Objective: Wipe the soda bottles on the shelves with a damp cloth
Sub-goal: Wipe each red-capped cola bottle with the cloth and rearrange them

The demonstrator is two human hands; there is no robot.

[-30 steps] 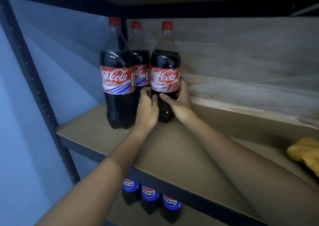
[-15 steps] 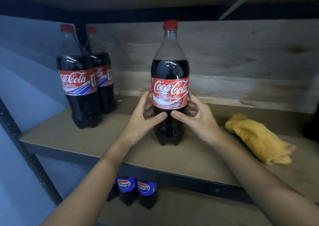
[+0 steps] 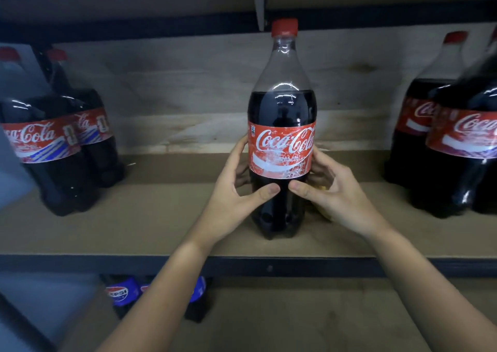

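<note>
- Centre bottle (image 3: 282, 136) stands upright on the shelf (image 3: 161, 225), mid-width, nearer the front edge than the back board. Red cap on, dark soda up to the shoulder, red label facing the camera.
- Left hand (image 3: 236, 190) wraps the bottle's left side; its thumb lies across the front just under the label. Grip is closed round the bottle.
- Right hand (image 3: 330, 190) mirrors it on the right side, thumb tip near the left thumb tip, not quite touching. Grip also closed round the bottle.
- Cloth: only a sliver of yellow (image 3: 322, 206) shows behind the right hand, low on the shelf. Probably the cloth, but too little shows to be sure. Neither hand holds it.
- Left pair (image 3: 53, 147) of cola bottles stands toward the shelf's left end, well apart from the centre bottle.
- Right pair (image 3: 451, 147) stands at the shelf's right end, blurred, partly cut by the frame edge.
- Pepsi bottles (image 3: 126, 292) sit on the lower shelf, partly hidden behind the left forearm.
- Progress, as a judgement: one bottle pulled out alone and steadied, no cloth on it, so wiping of this one has not begun. Which of the side bottles are done cannot be told from their look. Left to do: take up the cloth, wipe this bottle, then whatever else is undone, lower shelf included.
</note>
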